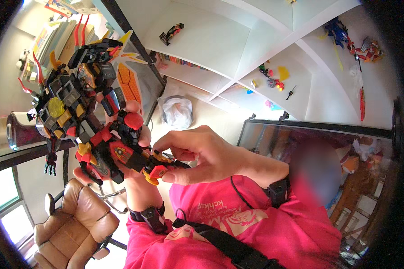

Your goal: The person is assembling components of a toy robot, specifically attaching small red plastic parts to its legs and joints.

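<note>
A large building-brick robot figure (71,95) in black, grey, red and yellow is held up at the left. It has red horn-like spikes, a clear yellow dome and an orange patterned wing piece (129,85). My left hand (144,136) is wrapped round its lower body from behind, mostly hidden, with some fingers showing past the bricks. From the right, my right hand (204,154) pinches the black, red and yellow foot (157,171) at the end of a leg, thumb below and index finger curled above. A black jointed hand of the figure (50,164) hangs free at the lower left.
White shelves (197,38) behind hold small brick figures (171,33) and loose parts. A bin lined with a plastic bag (177,112) stands on the floor. A brown leather chair (76,224) is at the lower left, a dark-framed glass case (274,134) at the right.
</note>
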A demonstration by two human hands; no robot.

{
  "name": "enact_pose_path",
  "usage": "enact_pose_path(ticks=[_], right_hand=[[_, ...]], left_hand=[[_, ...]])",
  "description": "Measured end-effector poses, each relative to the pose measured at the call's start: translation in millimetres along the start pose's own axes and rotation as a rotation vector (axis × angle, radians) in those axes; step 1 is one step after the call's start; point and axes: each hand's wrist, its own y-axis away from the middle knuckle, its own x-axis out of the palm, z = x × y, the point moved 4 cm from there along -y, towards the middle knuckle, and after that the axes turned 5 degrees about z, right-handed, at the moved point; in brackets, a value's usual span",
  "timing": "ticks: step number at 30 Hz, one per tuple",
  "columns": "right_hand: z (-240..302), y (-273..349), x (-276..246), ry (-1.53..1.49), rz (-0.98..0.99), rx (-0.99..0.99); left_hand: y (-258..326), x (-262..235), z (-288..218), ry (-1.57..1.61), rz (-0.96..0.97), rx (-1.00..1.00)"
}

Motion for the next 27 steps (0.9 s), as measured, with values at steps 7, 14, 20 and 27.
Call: enact_pose_path(ticks=[7,14,20,27], right_hand=[[-2,2,-6,0.042,-0.086,0.096],[24,9,-29,0.391,-0.272,-0.187],[26,-1,-22,0.484,-0.138,-0.177],[19,-2,-22,0.331,-0.077,-0.044]], left_hand=[[-5,7,-3,0.084,-0.038,0.047],[-14,1,7,0.293,-0.206,0.049],[-12,-5,11,0.310,-0.248,0.032],[-5,-9,18,0.464,-0.239,-0.015]])
